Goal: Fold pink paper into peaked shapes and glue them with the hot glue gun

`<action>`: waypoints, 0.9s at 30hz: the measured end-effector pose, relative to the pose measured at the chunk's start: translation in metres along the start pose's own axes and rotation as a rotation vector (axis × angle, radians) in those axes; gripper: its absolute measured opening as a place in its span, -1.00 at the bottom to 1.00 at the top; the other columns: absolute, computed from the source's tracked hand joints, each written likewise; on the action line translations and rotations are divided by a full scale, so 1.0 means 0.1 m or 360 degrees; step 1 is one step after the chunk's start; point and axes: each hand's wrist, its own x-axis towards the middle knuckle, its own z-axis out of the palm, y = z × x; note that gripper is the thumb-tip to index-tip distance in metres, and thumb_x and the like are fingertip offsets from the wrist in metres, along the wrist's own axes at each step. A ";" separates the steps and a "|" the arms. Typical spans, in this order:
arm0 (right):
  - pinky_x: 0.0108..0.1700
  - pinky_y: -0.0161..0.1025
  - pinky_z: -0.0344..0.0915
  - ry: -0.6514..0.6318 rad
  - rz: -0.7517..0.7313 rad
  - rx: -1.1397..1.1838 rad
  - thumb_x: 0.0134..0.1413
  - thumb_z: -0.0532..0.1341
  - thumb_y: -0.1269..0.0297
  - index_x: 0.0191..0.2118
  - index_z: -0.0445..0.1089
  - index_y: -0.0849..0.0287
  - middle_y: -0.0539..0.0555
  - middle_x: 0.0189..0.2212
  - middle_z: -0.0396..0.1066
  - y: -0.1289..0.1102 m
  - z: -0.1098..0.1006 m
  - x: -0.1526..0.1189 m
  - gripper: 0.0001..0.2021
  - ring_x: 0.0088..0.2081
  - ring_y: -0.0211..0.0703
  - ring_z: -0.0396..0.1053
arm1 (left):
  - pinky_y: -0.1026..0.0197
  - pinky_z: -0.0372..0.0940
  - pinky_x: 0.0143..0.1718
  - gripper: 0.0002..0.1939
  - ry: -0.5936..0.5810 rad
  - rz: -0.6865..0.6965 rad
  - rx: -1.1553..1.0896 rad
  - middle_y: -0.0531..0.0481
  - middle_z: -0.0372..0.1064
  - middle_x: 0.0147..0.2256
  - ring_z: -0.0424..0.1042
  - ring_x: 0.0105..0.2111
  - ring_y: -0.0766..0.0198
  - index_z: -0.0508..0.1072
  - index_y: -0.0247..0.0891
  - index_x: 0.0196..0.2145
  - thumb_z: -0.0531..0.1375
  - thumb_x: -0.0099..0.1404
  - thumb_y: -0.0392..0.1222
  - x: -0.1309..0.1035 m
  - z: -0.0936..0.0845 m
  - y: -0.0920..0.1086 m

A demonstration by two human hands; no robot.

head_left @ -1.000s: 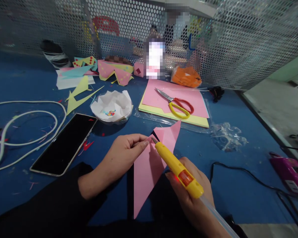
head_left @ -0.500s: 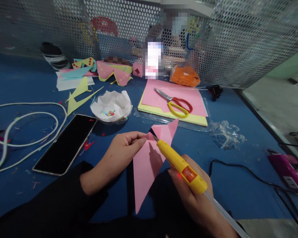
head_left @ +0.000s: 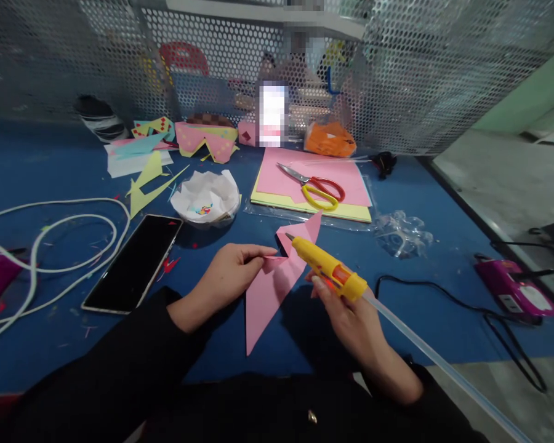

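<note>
My left hand (head_left: 233, 271) pinches the near edge of a notch in a pink paper cutout (head_left: 270, 295), which has pointed ends. In my right hand (head_left: 351, 320) is a yellow hot glue gun (head_left: 325, 264), its metal nozzle over the far side of the notch. Whether the nozzle touches the paper I cannot tell. A long clear glue stick (head_left: 443, 363) sticks out of the gun's back end. Beyond the cutout, scissors (head_left: 311, 184) with one red and one yellow handle lie on a stack of coloured paper (head_left: 355, 191).
Left of centre are a phone (head_left: 133, 264), a white cable (head_left: 41, 234) and a paper-lined bowl (head_left: 205, 197). Pink and yellow paper glasses (head_left: 206, 140) stand by the perforated metal screen (head_left: 240, 67). On the right lie crumpled clear plastic (head_left: 402, 234) and a purple device (head_left: 512, 286) with a black cord.
The glue gun's nozzle has moved from the near edge of the notch to over its far side. My left hand keeps its pinch on the paper. The whole view has shifted slightly.
</note>
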 end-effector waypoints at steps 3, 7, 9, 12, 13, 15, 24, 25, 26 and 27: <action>-0.31 -0.22 0.37 -0.0068 0.0070 0.0177 0.26 0.16 0.00 -0.19 0.46 0.13 0.04 -0.37 0.46 -0.06 0.04 0.06 -0.70 -0.40 -0.21 0.37 | 0.12 0.38 -0.24 -0.64 0.0046 0.0195 0.0140 -0.06 0.62 -0.26 0.50 -0.32 0.16 0.64 -0.22 -0.15 0.11 0.17 -0.24 -0.02 0.01 -0.05; -0.29 -0.19 0.41 -0.0222 0.0097 0.0417 0.23 0.16 -0.07 -0.12 0.50 0.08 0.03 -0.40 0.47 -0.17 0.10 0.16 -0.64 -0.36 -0.17 0.41 | 0.04 0.36 0.00 -0.65 0.0130 0.0514 0.0318 -0.05 0.57 -0.13 0.51 -0.11 0.17 0.61 -0.20 -0.23 0.07 0.16 -0.36 -0.04 0.04 -0.11; -0.26 -0.16 0.43 -0.0292 0.0127 0.0445 0.23 0.16 -0.07 -0.21 0.53 0.05 0.01 -0.45 0.46 -0.19 0.13 0.20 -0.66 -0.35 -0.15 0.42 | 0.06 0.39 -0.05 -0.62 0.0179 0.0574 0.0416 -0.04 0.55 -0.14 0.51 -0.13 0.20 0.59 -0.21 -0.20 0.06 0.14 -0.41 -0.05 0.05 -0.13; -0.24 -0.13 0.44 -0.0329 0.0239 0.0510 0.23 0.16 -0.06 -0.29 0.53 0.07 0.00 -0.46 0.47 -0.17 0.16 0.21 -0.66 -0.35 -0.15 0.43 | 0.12 0.42 -0.18 -0.66 0.0193 0.0571 0.0522 -0.06 0.51 -0.13 0.49 -0.22 0.22 0.52 -0.24 -0.10 0.12 0.18 -0.36 -0.10 0.05 -0.16; -0.21 -0.12 0.45 -0.0337 0.0263 0.0536 0.23 0.16 -0.06 -0.27 0.53 0.07 0.01 -0.43 0.48 -0.15 0.16 0.20 -0.66 -0.34 -0.15 0.44 | 0.12 0.42 -0.20 -0.68 0.0194 0.0566 0.0556 -0.07 0.49 -0.13 0.48 -0.23 0.22 0.49 -0.25 -0.07 0.15 0.21 -0.33 -0.12 0.05 -0.16; -0.14 -0.08 0.45 -0.0363 0.0285 0.0573 0.23 0.17 -0.07 -0.18 0.54 0.08 0.03 -0.36 0.52 -0.13 0.17 0.19 -0.65 -0.29 -0.13 0.46 | 0.10 0.41 -0.18 -0.74 0.0211 0.0591 0.0662 -0.08 0.48 -0.15 0.47 -0.21 0.18 0.47 -0.27 -0.09 0.18 0.26 -0.29 -0.18 0.03 -0.16; 0.09 -0.02 0.37 -0.0390 0.0295 0.0657 0.24 0.18 -0.04 -0.01 0.50 0.07 0.09 0.00 0.53 -0.09 0.16 0.15 -0.63 -0.01 -0.09 0.46 | 0.03 0.40 -0.10 -0.79 0.0175 0.1266 0.1221 -0.17 0.54 -0.14 0.46 -0.14 0.09 0.53 -0.37 -0.10 0.12 0.40 -0.29 -0.35 -0.03 -0.28; 0.04 -0.04 0.40 -0.0382 0.0312 0.0664 0.23 0.19 -0.03 -0.03 0.50 0.09 0.10 -0.01 0.54 -0.09 0.15 0.14 -0.63 -0.05 -0.11 0.48 | 0.01 0.40 -0.08 -0.77 0.0164 0.1352 0.1323 -0.21 0.53 -0.12 0.46 -0.12 0.06 0.52 -0.40 -0.08 0.11 0.40 -0.32 -0.36 -0.03 -0.30; -0.02 -0.08 0.42 -0.0372 0.0334 0.0671 0.24 0.19 -0.03 -0.04 0.50 0.10 0.11 -0.03 0.54 -0.09 0.14 0.14 -0.63 -0.09 -0.12 0.49 | -0.02 0.40 -0.06 -0.74 0.0157 0.1430 0.1430 -0.25 0.53 -0.09 0.46 -0.09 0.03 0.51 -0.44 -0.05 0.10 0.40 -0.35 -0.38 -0.02 -0.31; -0.10 -0.12 0.44 -0.0361 0.0351 0.0680 0.24 0.18 -0.04 -0.05 0.50 0.12 0.11 -0.05 0.55 -0.09 0.13 0.13 -0.63 -0.15 -0.14 0.50 | -0.04 0.40 -0.04 -0.72 0.0146 0.1496 0.1532 -0.29 0.52 -0.07 0.46 -0.07 0.01 0.50 -0.47 -0.03 0.08 0.39 -0.38 -0.39 -0.01 -0.31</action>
